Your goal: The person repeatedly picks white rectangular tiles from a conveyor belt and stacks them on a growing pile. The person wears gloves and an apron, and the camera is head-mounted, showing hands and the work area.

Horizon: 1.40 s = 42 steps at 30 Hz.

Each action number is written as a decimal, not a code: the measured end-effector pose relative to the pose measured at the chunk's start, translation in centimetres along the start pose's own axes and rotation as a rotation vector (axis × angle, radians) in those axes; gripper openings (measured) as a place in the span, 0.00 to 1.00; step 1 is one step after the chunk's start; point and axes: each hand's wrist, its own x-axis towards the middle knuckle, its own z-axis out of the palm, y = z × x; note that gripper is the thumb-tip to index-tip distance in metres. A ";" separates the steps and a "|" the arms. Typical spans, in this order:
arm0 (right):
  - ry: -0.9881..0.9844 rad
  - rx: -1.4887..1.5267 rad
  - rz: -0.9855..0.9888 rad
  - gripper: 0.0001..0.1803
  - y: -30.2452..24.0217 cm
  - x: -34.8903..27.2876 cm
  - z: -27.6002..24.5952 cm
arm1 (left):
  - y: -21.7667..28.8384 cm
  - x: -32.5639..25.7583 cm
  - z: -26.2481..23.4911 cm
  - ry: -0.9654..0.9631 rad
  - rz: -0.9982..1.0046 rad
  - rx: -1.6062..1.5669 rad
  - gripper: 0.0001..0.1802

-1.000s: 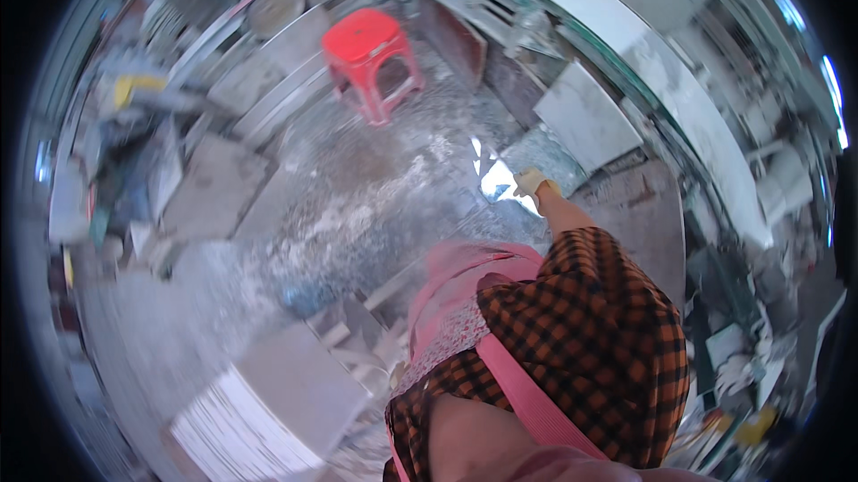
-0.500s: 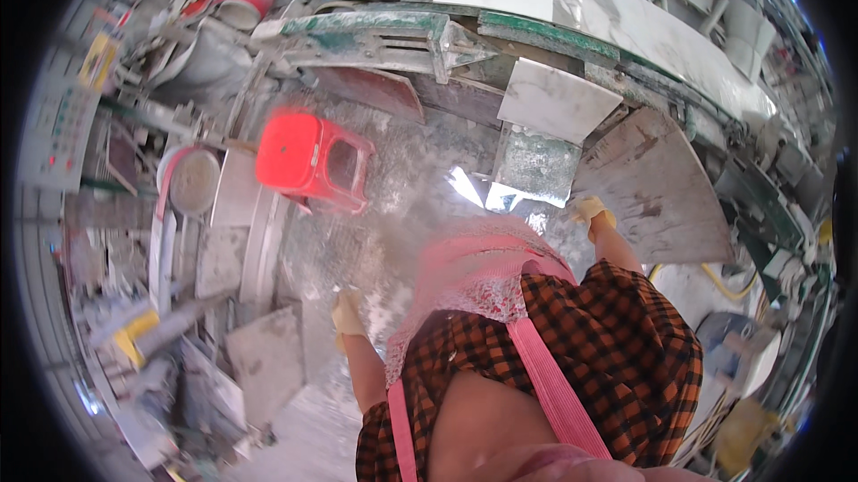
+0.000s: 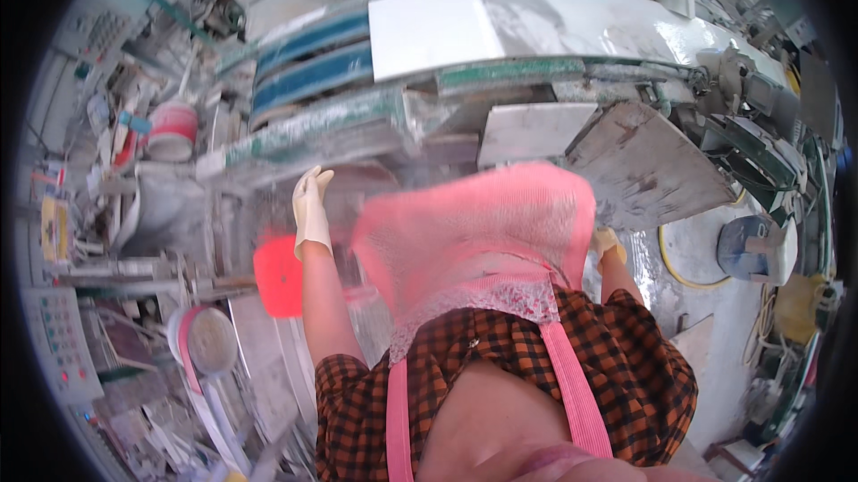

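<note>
My left hand (image 3: 313, 207), in a pale cream glove, is raised in front of me with its fingers stretched out. It appears to hold nothing. Just below the hand, beside my forearm, stands a red plastic stool (image 3: 278, 278), partly covered by the arm. My right hand (image 3: 609, 245), in a yellowish glove, hangs low at the right edge of my pink apron (image 3: 483, 232). The apron covers part of this hand, and its fingers cannot be made out. Near it leans a large grey-brown stained slab (image 3: 657, 165).
Ahead runs a long bench bearing a white slab (image 3: 429, 31) and blue bars (image 3: 313, 80). A white tile (image 3: 534, 129) leans below it. Left are a pink-and-white bucket (image 3: 172, 132), a round tub (image 3: 213, 339) and a control panel (image 3: 63, 343). A yellow hose (image 3: 684, 278) and blue container (image 3: 744, 248) lie right.
My left hand has risen from low at my side to a spot beyond the stool. The view has shifted toward the bench, and the apron has swung forward, hiding part of my right hand.
</note>
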 end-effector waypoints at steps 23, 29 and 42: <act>0.724 1.153 1.052 0.24 -16.0 -20.5 4.5 | -1.5 41.3 20.1 -0.246 0.072 1.171 0.34; 0.943 1.125 0.898 0.19 -23.3 -13.5 -11.4 | -0.6 39.9 20.1 -0.412 -0.278 0.084 0.22; -0.309 1.768 0.086 0.37 -51.4 13.4 -24.7 | 9.6 37.6 20.1 -0.452 -0.263 -0.032 0.22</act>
